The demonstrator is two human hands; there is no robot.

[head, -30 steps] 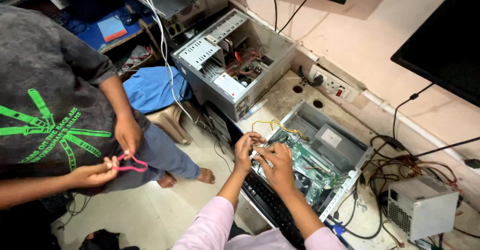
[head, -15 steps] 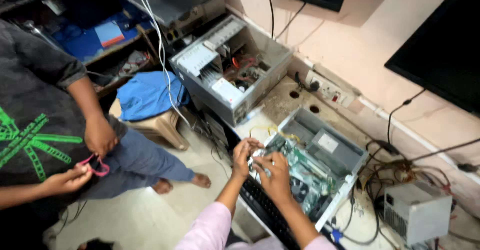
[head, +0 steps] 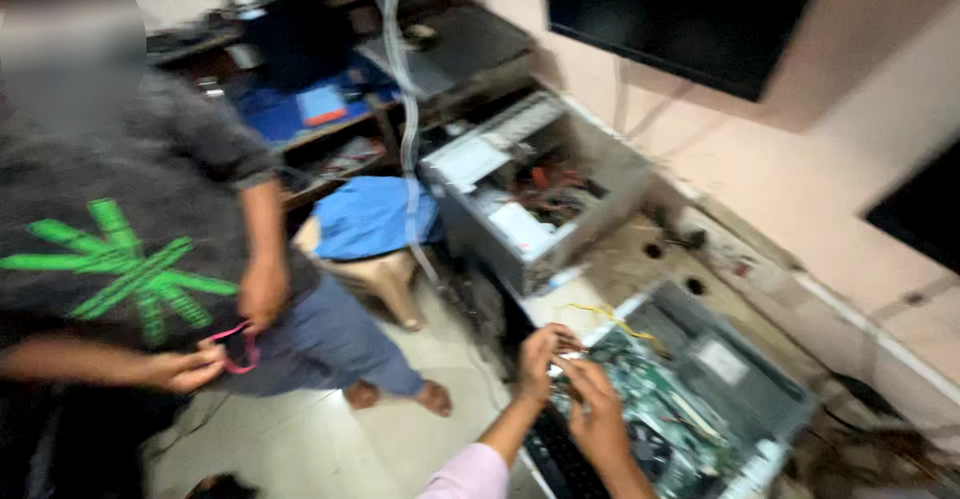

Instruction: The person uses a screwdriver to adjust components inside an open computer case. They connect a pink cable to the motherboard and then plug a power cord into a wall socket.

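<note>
Both hands meet at the near edge of an open computer case [head: 740,389]: the left hand [head: 540,359] and right hand [head: 600,409] pinch something small and pale (too blurred to name) over the green circuit board [head: 650,399]. Yellow wires [head: 610,317] lie just beyond. A second open case [head: 530,194] stands behind; another person's hands [head: 190,364] hold a pink object nearby.

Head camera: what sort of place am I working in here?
Likely a computer repair workshop: an opened desktop case with its green board under both hands, a second opened case on the bench, and cluttered parts shelves behind.
</note>
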